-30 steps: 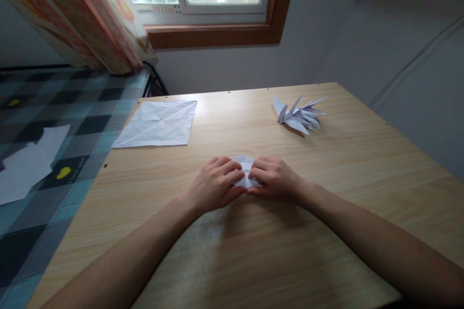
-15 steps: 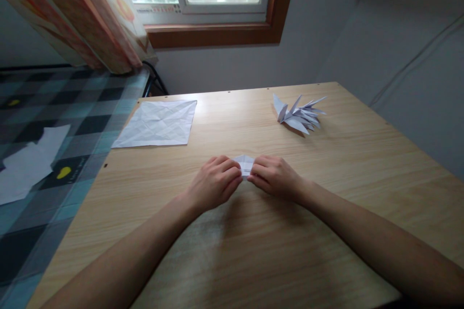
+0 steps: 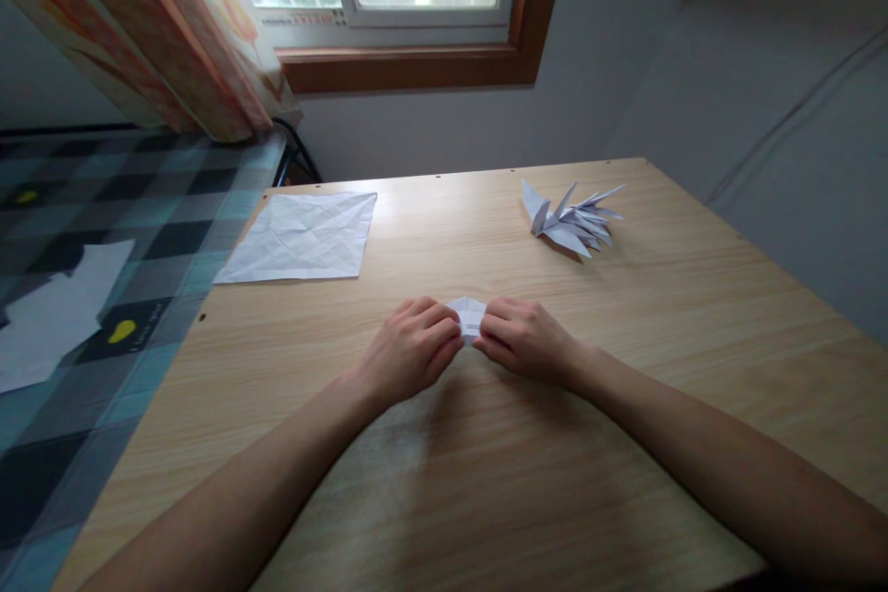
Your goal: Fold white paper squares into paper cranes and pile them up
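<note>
From my remote seat I look down on a wooden tabletop (image 3: 555,472), where a small piece of folded white paper (image 3: 470,319) sits at the centre, between two bare hands. The left hand (image 3: 414,347) has its fingers curled closed over the left end, thumb at the near edge; the right hand (image 3: 525,338) grips the right end the same way, leaving a short creased strip showing between them. I judge the folding partway along: several folds made, no finished shape yet. Beyond, to the right, lie crane-like folded paper figures (image 3: 573,222), seemingly complete; to the left, a creased sheet (image 3: 305,236) lies opened out flat. I can make out no container, only loose white paper pieces (image 3: 66,305) on a checked cloth (image 3: 69,435) at far left
</note>
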A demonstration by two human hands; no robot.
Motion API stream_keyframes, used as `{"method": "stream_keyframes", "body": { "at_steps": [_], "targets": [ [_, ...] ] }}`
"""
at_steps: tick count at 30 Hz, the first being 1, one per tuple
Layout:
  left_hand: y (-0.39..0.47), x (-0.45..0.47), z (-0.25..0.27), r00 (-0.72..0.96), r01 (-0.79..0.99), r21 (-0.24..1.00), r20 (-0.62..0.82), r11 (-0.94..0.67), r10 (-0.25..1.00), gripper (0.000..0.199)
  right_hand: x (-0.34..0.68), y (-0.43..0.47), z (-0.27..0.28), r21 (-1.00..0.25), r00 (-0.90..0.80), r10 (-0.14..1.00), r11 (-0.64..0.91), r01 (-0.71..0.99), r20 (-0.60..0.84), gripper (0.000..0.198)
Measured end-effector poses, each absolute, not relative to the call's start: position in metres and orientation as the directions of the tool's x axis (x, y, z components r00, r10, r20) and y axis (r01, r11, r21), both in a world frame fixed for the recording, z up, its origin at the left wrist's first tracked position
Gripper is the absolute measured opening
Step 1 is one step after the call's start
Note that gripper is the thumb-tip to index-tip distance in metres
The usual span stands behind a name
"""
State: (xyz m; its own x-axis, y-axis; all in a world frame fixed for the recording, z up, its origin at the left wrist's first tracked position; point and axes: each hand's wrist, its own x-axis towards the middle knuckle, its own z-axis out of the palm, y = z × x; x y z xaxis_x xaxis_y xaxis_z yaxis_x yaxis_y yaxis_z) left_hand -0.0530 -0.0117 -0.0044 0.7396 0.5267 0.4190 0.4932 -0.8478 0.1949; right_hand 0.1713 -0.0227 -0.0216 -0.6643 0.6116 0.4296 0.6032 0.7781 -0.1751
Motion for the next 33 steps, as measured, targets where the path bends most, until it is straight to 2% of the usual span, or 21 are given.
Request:
{"method": "stream_keyframes", "body": {
  "at_steps": [11,19,26,33],
  "targets": [
    [-0.0113,-0.0531,-0.0052,0.742,0.489,0.205,0.413,-0.848,0.528,0.017,0.1707,-0.0227,-0.0209,-0.16,-0.66,0.605,0.779,0.606,0.446,0.026],
    [-0.0112,-0.054,-0.0051,0.752,0.488,0.214,0.389,-0.846,0.532,0.016,0.1697,-0.0235,-0.0205,-0.159,-0.643,0.643,0.748,0.644,0.416,0.024],
    [-0.0115,-0.0532,-0.0034,0.753,0.497,0.221,0.372,-0.839,0.543,0.017,0.1698,-0.0232,-0.0202,-0.22,-0.597,0.704,0.698,0.682,0.385,0.024],
    [-0.0117,-0.0537,-0.0039,0.747,0.492,0.227,0.386,-0.841,0.541,0.015,0.1697,-0.024,-0.0189,-0.267,-0.592,0.711,0.696,0.666,0.378,0.015]
  ]
}}
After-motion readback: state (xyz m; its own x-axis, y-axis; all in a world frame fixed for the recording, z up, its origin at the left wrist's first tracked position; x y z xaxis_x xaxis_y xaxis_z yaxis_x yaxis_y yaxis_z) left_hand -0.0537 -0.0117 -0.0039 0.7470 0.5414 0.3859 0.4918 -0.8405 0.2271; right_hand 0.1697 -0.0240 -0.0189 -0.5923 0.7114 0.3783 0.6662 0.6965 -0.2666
